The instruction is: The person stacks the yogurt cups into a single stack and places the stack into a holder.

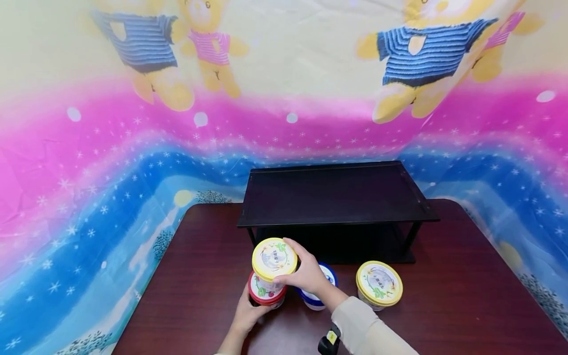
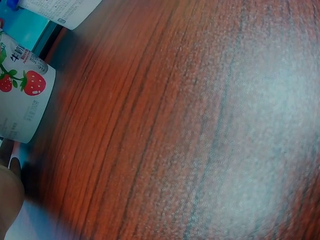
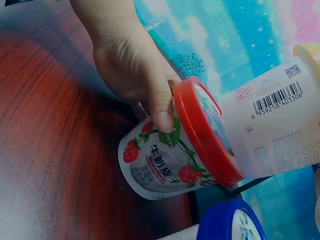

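A red-lidded paper tub printed with strawberries (image 3: 161, 162) stands on the table, and my left hand (image 1: 246, 311) grips its side, thumb against the wall in the right wrist view. My right hand (image 1: 309, 271) holds a yellow-lidded tub (image 1: 274, 259) by its rim, right over the red lid. Whether the upper tub's base rests on that lid or hovers just above, I cannot tell. Partly behind my right hand is a blue-lidded tub (image 1: 314, 301). Farther right, another yellow-lidded tub (image 1: 379, 284) stands by itself.
A low black shelf (image 1: 328, 195) stands on the dark red wooden table (image 1: 199, 266) behind the tubs. Printed cloth with bears and snowflakes (image 1: 293, 118) hangs around the back and sides. A black device (image 1: 329, 341) is beside my right sleeve.
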Demonstrator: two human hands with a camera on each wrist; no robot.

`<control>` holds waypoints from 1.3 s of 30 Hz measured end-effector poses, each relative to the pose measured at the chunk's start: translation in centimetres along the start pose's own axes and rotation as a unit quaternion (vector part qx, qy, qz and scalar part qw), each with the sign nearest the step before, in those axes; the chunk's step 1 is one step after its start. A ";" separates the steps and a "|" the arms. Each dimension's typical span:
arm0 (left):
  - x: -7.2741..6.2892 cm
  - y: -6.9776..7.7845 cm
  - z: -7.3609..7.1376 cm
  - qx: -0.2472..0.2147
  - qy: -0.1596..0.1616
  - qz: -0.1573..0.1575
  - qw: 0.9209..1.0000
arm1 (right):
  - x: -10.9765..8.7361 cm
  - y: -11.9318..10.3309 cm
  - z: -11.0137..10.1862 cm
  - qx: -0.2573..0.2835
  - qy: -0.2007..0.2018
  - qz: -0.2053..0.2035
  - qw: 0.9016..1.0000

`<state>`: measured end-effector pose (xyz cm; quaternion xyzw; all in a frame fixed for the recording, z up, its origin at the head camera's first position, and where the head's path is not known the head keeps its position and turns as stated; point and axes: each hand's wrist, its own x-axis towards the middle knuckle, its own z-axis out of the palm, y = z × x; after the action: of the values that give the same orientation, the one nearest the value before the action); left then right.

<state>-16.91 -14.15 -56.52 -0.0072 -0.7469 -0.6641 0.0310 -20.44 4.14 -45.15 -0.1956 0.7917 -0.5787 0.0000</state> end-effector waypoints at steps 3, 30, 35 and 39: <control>0.0 0.0 0.1 0.003 0.001 0.005 1.000 | 0.0 0.0 0.4 -0.010 -0.008 -0.004 1.000; -0.8 2.8 0.2 -0.008 -0.010 -0.016 1.000 | 0.4 -0.6 1.1 -0.060 -0.069 -0.036 0.995; -1.0 3.5 0.3 -0.001 -0.008 -0.009 1.000 | 0.4 -0.8 1.0 -0.065 -0.078 -0.024 0.995; -0.9 3.2 0.3 -0.002 -0.005 -0.008 1.000 | 0.5 -0.7 0.8 -0.072 -0.084 -0.021 0.994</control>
<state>-15.88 -13.48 -53.42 -0.0048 -0.7459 -0.6657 0.0216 -20.50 3.08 -44.64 -0.2594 0.8245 -0.5014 0.0401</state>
